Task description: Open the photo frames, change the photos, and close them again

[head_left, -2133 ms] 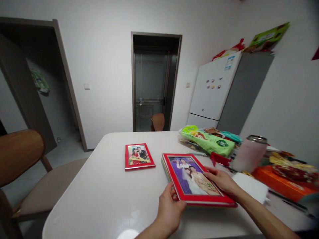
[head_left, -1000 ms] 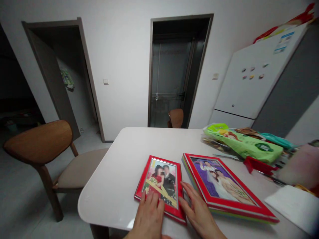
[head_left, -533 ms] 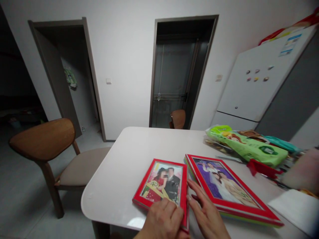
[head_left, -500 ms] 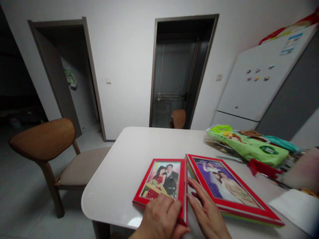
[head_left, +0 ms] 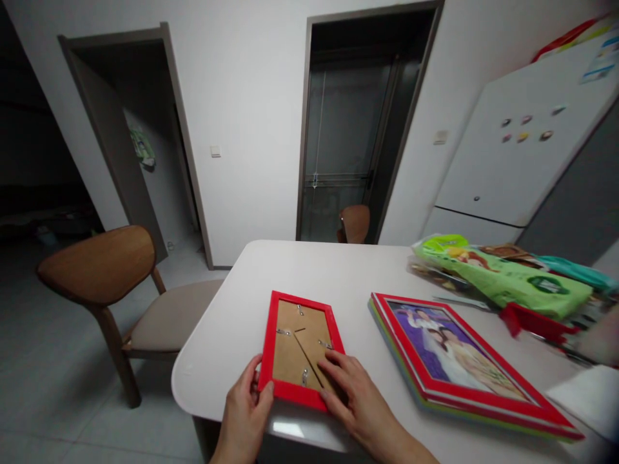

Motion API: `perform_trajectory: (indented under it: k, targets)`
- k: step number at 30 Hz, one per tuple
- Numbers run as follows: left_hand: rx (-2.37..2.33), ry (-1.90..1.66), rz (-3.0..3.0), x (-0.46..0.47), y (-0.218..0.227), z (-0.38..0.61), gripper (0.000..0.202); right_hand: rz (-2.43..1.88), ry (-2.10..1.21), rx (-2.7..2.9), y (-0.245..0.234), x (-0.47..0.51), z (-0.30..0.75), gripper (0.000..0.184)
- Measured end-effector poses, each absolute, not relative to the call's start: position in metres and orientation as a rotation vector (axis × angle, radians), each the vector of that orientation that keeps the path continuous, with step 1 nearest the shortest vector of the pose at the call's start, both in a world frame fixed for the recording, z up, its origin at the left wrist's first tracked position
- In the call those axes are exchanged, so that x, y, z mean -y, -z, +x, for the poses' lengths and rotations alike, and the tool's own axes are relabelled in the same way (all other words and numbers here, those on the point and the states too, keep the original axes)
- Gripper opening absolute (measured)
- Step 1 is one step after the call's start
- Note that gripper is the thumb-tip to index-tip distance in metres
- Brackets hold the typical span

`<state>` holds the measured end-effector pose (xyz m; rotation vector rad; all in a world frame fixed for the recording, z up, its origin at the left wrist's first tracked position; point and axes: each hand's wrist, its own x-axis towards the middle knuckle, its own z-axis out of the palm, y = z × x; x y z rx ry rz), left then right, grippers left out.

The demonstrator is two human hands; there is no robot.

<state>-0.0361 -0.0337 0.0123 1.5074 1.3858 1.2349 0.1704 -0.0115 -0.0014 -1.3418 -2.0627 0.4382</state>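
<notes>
A small red photo frame [head_left: 290, 335] lies back side up at the near part of the white table. Its brown backing board shows metal clips along the edges and a slanted stand leg cut into it. My left hand [head_left: 246, 406] grips the lower left corner, thumb on the red border and fingers at the outer side. My right hand [head_left: 355, 396] holds the lower right part, fingertips on the backing and thumb at the near edge. Right of it lies a larger red photo frame [head_left: 449, 351], picture side up, with something green-edged beneath it.
On the white table [head_left: 314, 264], a green packet [head_left: 517, 277] lies among clutter at the right, with a red object [head_left: 536, 322] and white paper [head_left: 587, 393] nearer. A wooden chair [head_left: 101, 264] stands at the left; a fridge [head_left: 503, 154] is behind on the right.
The small frame has been turned over from picture side to back side and now sits apart from the larger one. My left hand has shifted left to its corner; the view has moved slightly.
</notes>
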Motion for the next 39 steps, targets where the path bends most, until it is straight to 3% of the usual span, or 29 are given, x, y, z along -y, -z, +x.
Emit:
perform_trajectory:
  k: [9, 24, 32, 39]
  targets:
    - [-1.707, -0.845, 2.118, 0.032, 0.001, -0.035, 0.037, -1.377, -0.272, 2.234, 0.000, 0.010, 0.175, 0.028]
    - [-1.420, -0.596, 2.388, 0.015, 0.003, -0.027, 0.044, -1.172, -0.376, 2.420, -0.009, -0.014, 0.147, 0.019]
    - [-1.282, -0.625, 2.375, 0.014, 0.005, -0.033, 0.035, -1.658, -0.175, 2.219, -0.010, -0.041, 0.183, 0.022]
    - [-1.245, -0.644, 2.304, 0.011, 0.010, -0.035, 0.027, -1.695, -0.089, 2.205, -0.004, -0.050, 0.183, 0.024]
